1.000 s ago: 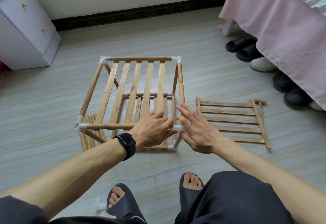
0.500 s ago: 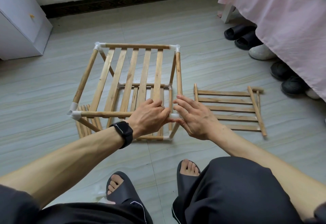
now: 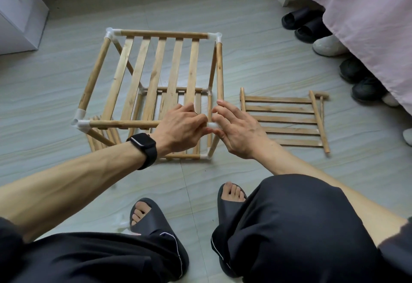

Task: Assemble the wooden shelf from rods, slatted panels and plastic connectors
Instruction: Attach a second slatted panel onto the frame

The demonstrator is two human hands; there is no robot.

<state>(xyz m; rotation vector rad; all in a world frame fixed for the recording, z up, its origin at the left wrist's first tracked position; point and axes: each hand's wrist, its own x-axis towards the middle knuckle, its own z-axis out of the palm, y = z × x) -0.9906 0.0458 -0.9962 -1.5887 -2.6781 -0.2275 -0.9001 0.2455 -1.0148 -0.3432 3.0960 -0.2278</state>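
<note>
Barely any change: left hand (image 3: 180, 126) still curls round the front rod (image 3: 124, 124) beside the near-right top connector (image 3: 211, 125), right hand (image 3: 236, 131) still presses it with spread fingers, so this joint of the shelf frame (image 3: 94, 75), standing mid floor (image 3: 256, 55), looks unseated.

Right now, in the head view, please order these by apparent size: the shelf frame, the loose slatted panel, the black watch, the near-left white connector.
1. shelf frame
2. loose slatted panel
3. black watch
4. near-left white connector
The watch is nearer the camera, so the last two are unsure.
</note>
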